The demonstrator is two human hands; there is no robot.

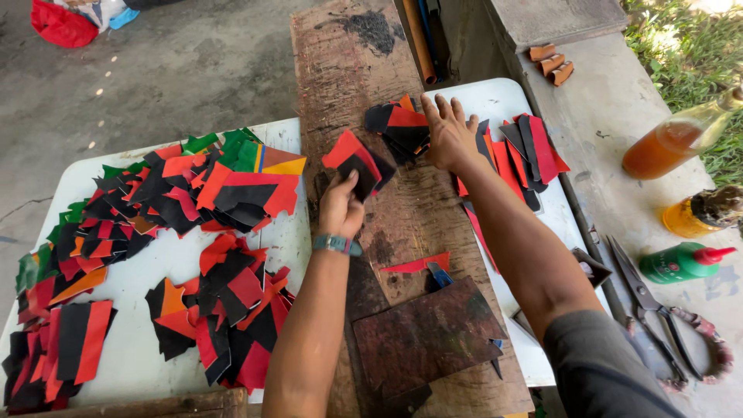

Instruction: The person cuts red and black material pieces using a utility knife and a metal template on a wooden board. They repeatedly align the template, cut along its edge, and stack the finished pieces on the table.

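Note:
My left hand grips a small stack of red and black cut pieces above the worn wooden board. My right hand lies flat, fingers spread, on a stack of black and red pieces at the board's far right edge. More red and black strips sit just right of that hand on the white table. A thin red sliver lies on the board between my forearms.
Heaps of red, black, orange and green scraps cover the left white table. A dark metal plate with a blue-handled tool lies near me. Scissors, a green bottle and amber bottles rest on the concrete ledge at right.

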